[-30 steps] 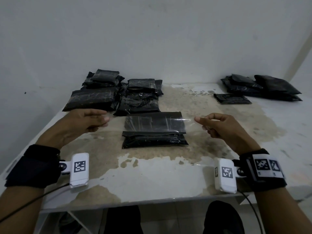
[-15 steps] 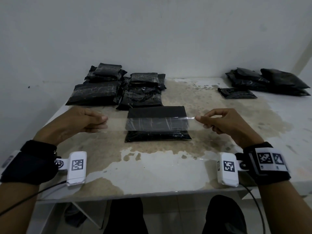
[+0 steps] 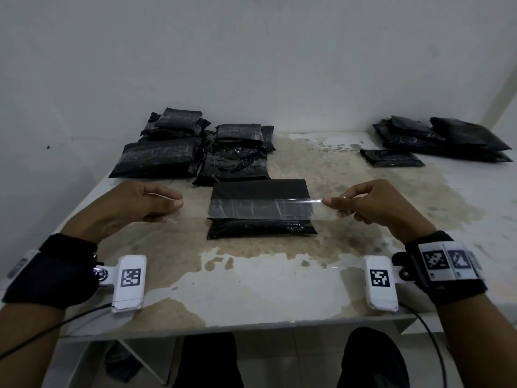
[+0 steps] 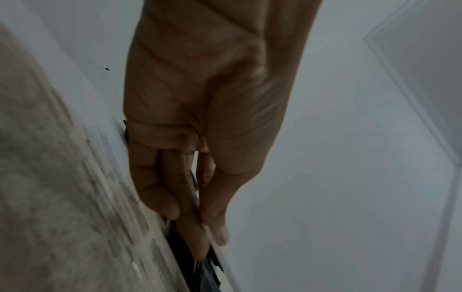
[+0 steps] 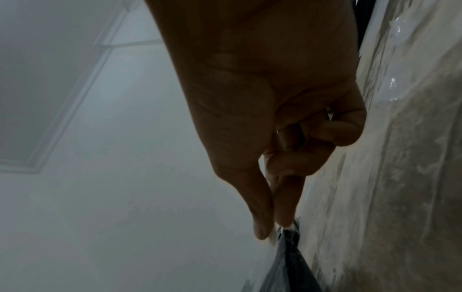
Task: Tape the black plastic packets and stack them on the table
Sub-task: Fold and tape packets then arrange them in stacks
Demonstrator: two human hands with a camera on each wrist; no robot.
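1. Head view: the left hand and the right hand each pinch one end of a clear tape strip, stretched level between them over the middle of a black packet that lies flat at the centre of the stained surface. A pile of packets sits behind it to the left; another pile lies at the far right, well apart.
2. Left wrist view: the left hand has thumb and fingers closed together on the tape end, with dark plastic just beyond.
3. Right wrist view: the right hand pinches the tape end between thumb and forefinger, the other fingers curled.
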